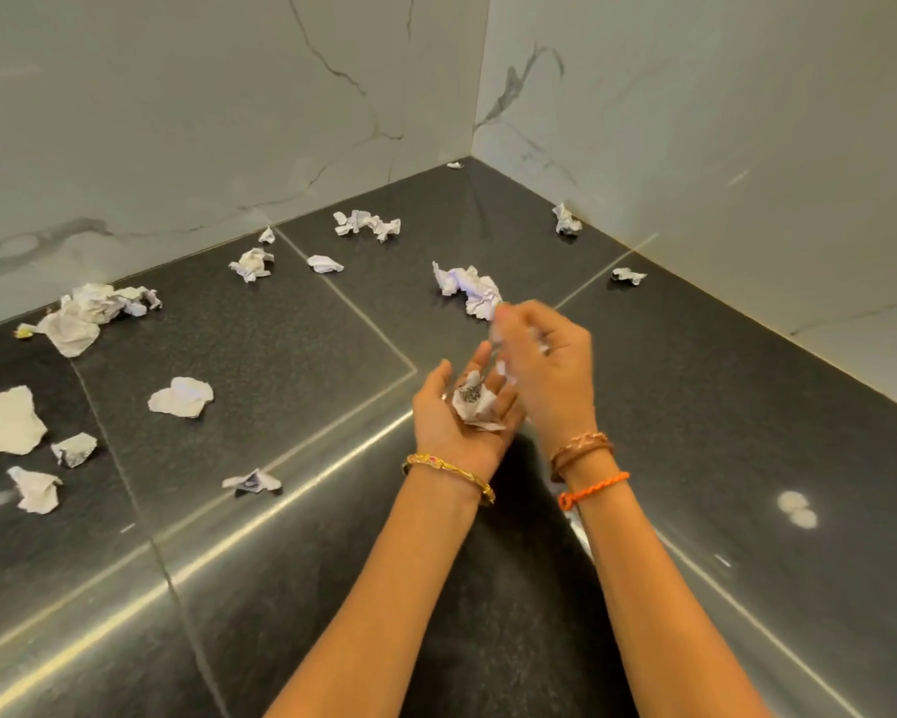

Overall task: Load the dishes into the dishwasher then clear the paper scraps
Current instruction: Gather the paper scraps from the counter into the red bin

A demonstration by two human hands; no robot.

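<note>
Several crumpled white paper scraps lie scattered on a dark stone countertop. My left hand is palm up over the counter's corner area and cups a crumpled scrap with dark print on it. My right hand hovers just above and right of it, blurred, fingers curled round bits of white paper. A larger crumpled scrap lies on the counter just beyond my right fingers. More scraps sit at the left, and near the walls.
Marble-look walls meet in a corner at the back. A pile of scraps sits at the far left by the wall. Metal seams cross the countertop. Two pale spots mark the counter on the right.
</note>
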